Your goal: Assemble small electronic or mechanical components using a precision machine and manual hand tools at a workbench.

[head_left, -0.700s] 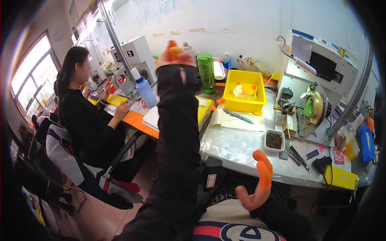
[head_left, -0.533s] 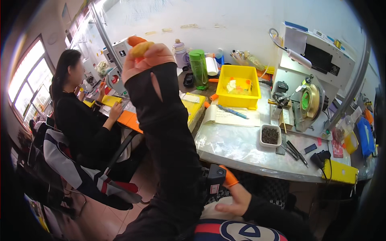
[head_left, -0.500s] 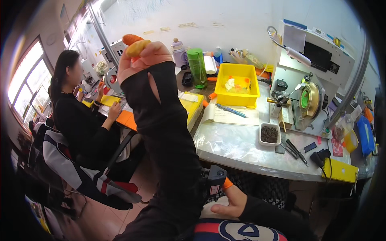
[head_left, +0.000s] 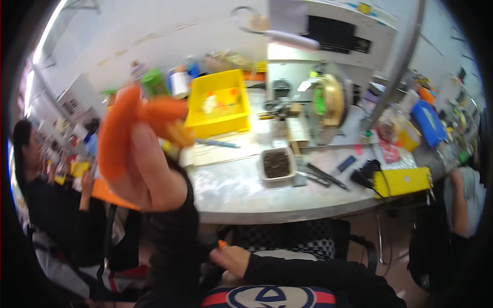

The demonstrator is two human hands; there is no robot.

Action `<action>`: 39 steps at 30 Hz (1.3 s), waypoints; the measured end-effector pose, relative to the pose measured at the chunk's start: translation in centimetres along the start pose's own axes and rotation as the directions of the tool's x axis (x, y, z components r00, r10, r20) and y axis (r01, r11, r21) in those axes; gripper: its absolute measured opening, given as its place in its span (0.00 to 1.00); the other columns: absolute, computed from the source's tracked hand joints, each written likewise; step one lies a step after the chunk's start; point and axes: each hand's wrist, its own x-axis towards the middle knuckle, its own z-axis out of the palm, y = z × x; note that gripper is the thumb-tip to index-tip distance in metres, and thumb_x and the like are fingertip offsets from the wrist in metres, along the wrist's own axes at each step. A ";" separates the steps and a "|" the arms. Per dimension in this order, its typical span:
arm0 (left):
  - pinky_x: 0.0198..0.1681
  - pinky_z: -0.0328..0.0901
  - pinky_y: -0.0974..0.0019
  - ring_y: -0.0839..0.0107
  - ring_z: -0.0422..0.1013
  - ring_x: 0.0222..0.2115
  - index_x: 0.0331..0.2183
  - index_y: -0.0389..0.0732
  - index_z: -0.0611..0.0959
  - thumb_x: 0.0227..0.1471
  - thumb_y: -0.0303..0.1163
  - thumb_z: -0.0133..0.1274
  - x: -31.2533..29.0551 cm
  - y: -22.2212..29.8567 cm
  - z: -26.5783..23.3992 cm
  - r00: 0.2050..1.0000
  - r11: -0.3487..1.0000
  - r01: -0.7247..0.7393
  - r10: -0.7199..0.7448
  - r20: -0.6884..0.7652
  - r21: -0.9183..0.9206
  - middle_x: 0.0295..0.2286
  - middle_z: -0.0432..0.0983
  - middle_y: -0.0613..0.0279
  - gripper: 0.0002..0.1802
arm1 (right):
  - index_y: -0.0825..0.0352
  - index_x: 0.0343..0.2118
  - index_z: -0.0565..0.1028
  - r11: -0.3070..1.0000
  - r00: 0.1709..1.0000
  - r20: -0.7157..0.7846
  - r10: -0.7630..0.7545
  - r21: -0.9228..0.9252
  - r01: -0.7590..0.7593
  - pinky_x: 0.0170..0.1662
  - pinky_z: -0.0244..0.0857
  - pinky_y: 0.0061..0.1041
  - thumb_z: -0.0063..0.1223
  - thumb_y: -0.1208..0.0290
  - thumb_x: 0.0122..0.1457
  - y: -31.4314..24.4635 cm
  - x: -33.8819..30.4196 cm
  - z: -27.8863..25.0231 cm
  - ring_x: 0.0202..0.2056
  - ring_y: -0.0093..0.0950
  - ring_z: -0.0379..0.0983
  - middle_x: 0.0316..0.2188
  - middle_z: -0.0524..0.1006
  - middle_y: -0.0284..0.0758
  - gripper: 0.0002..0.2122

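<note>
My left hand (head_left: 146, 154) is raised close to the view at left, in a black sleeve. Orange finger covers (head_left: 117, 136) sit on two of its fingers, and a yellow cover (head_left: 179, 134) shows behind them. The fingers are loosely bent and point apart; I see nothing held. Low in front of my body, my right hand (head_left: 235, 261) reaches across to the left sleeve. An orange cover (head_left: 222, 244) caps one of its fingers. Those fingertips are blurred and partly hidden, next to a dark device on the left arm.
On the metal-topped bench (head_left: 241, 197) stand a yellow bin (head_left: 218, 126), a white dish of dark bits (head_left: 277, 164), tweezers (head_left: 328, 177) and a machine with a gold wheel (head_left: 334, 100). A co-worker (head_left: 56, 205) sits at left; another person's arm (head_left: 458, 200) shows at right.
My view has swung right, so the bench appears further left. My left hand has come lower and nearer the view, its fingers turned. My right hand stays low by the left sleeve.
</note>
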 end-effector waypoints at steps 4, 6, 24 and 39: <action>0.22 0.60 0.77 0.77 0.64 0.16 0.37 0.32 0.70 0.48 0.22 0.36 -5.6 -1.8 -1.9 0.623 0.980 -0.199 0.115 0.774 0.014 0.24 0.71 0.52 0.13 | 0.77 0.35 0.66 0.982 0.980 -0.063 -0.187 0.025 0.188 0.39 0.60 0.28 0.40 0.47 0.48 3.7 -2.7 -1.9 0.34 0.37 0.68 0.33 0.70 0.47 0.29; 0.21 0.60 0.77 0.77 0.62 0.13 0.37 0.33 0.71 0.48 0.21 0.36 -8.0 -2.1 -1.7 0.655 0.983 0.170 -0.162 0.738 0.064 0.23 0.72 0.54 0.13 | 0.72 0.52 0.48 0.992 0.993 0.004 -0.114 0.047 0.114 0.47 0.53 0.26 0.42 0.48 0.47 4.0 -3.8 -1.9 0.44 0.37 0.62 0.42 0.65 0.46 0.36; 0.19 0.60 0.77 0.78 0.63 0.14 0.38 0.36 0.72 0.47 0.19 0.38 -18.9 -7.5 -1.5 0.497 0.829 0.510 -0.501 0.709 0.228 0.22 0.72 0.55 0.14 | 0.66 0.40 0.66 0.621 0.211 -0.864 -0.457 -0.479 -0.621 0.35 0.57 0.29 0.55 0.65 0.39 9.3 -20.6 -18.9 0.33 0.37 0.63 0.36 0.66 0.40 0.23; 0.40 0.59 0.67 0.64 0.65 0.36 0.50 0.35 0.53 0.32 0.38 0.61 -16.9 -0.2 1.8 0.129 0.611 0.786 -0.312 0.941 0.096 0.43 0.63 0.52 0.47 | 0.63 0.35 0.67 0.718 0.033 -0.778 -0.627 -0.594 -0.364 0.40 0.57 0.31 0.60 0.78 0.32 7.6 -17.4 -13.1 0.37 0.37 0.62 0.36 0.61 0.40 0.22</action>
